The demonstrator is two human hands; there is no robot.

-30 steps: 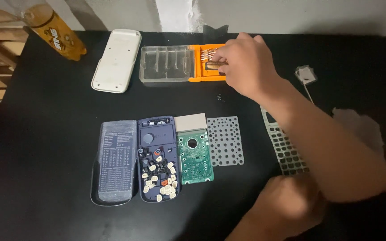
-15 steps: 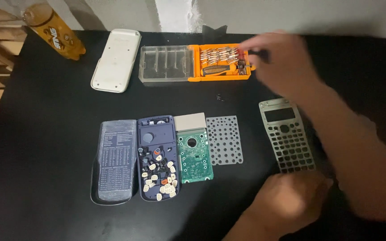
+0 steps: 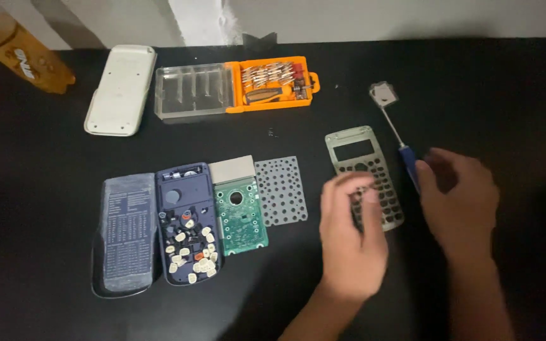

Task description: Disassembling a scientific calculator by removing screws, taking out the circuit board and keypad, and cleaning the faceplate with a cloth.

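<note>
Nearby, an orange bit case [image 3: 273, 82] lies beyond the keypad frame [image 3: 356, 151].

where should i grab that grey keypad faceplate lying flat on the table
Pinch the grey faceplate by its long left edge near the display window, coming from the left with the left hand. It lies flat and thin, and the blue-handled screwdriver crowds its right side.

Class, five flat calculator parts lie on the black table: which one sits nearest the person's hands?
The grey front frame with key holes, rightmost part; the left hand overlaps it, while the others lie further left.
</note>
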